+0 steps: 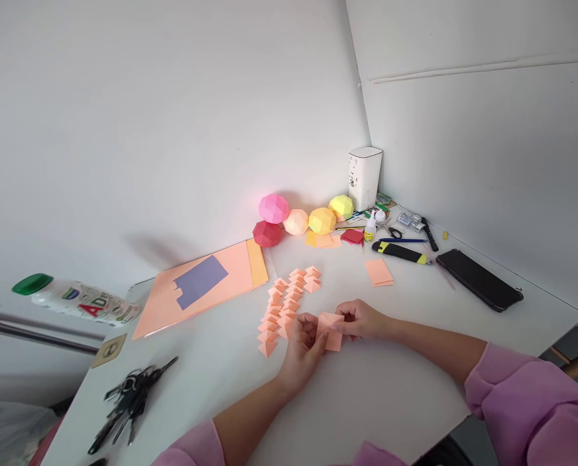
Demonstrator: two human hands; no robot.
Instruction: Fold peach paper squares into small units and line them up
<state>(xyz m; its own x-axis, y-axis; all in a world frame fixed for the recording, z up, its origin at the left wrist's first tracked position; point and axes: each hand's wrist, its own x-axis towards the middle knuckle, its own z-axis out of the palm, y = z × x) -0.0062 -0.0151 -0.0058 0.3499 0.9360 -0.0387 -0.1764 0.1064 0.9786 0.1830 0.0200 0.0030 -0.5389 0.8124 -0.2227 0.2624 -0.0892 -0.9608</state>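
A small peach paper piece (332,340) is held between both hands above the white table. My left hand (304,353) pinches its left side, thumb on top. The fingers of my right hand (360,318) are closed on its upper right edge. Just left of my hands stand rows of folded peach paper pieces (268,327). Flat peach paper squares (378,272) lie beyond my right hand. Faceted paper balls in pink (274,208), red (267,233), peach (296,221), orange (322,221) and yellow (341,207) sit along the wall.
Large peach sheets (160,304) with a purple cutout (202,281) lie at left, near a white bottle (89,302) and keys (132,398). At right are a glue bottle (369,229), a cutter (400,252), scissors (394,233) and a black phone (479,279). A white container (365,180) stands in the corner.
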